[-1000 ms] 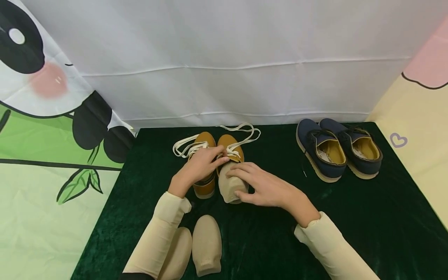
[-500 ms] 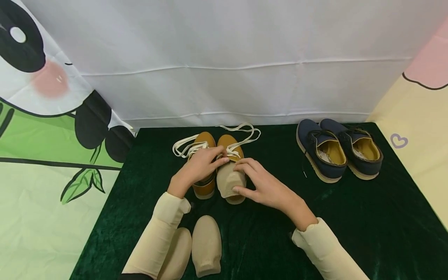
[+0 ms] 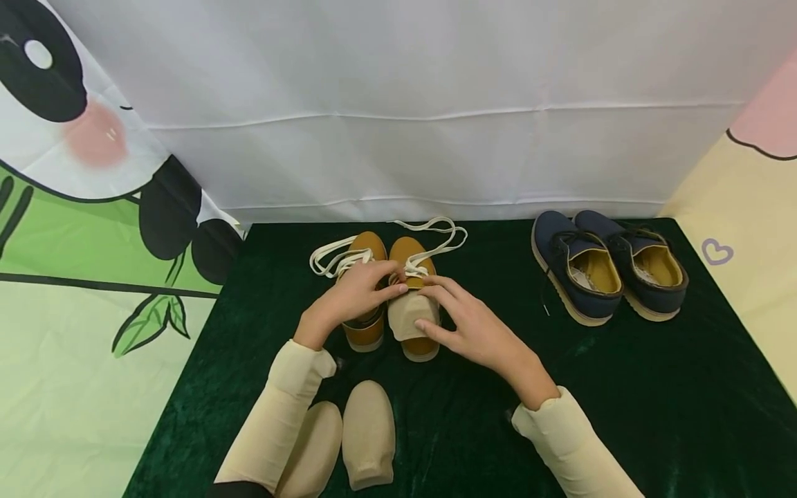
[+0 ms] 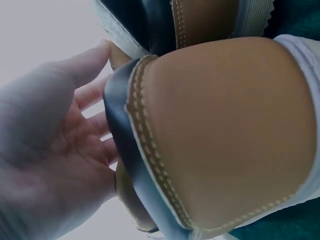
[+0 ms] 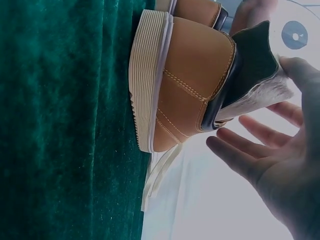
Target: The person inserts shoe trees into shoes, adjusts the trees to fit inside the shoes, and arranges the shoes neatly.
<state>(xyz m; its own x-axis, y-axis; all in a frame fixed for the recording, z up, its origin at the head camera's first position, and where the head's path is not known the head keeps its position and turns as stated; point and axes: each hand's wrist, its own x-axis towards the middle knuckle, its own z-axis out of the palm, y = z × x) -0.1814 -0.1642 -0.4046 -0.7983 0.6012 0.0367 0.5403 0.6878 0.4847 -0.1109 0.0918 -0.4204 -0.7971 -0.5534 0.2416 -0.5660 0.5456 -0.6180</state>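
In the head view, my left hand (image 3: 355, 294) pinches the tongue area of the right brown lace-up shoe (image 3: 420, 349). Its thumb meets a tan flap in the left wrist view. My right hand (image 3: 476, 332) holds a beige moulded shoe insert (image 3: 411, 315) between thumb and fingers. That insert sits partly in the shoe's opening, tilted up, with the brown heel showing behind it. The right wrist view shows the insert's wrinkled pale side (image 5: 260, 97) rising above the collar. Beside it stands the left brown shoe (image 3: 364, 335), partly covered by my left hand.
Two more beige inserts (image 3: 369, 436) lie near the left forearm. A pair of navy shoes (image 3: 582, 277) stands at the back right of the green cloth (image 3: 560, 422). Loose white laces (image 3: 457, 238) spread behind the brown shoes. A white curtain (image 3: 398, 159) hangs behind.
The insert has moved forward and tilted, uncovering the shoe's heel. My right hand has shifted slightly with it; the left hand stays at the tongue.
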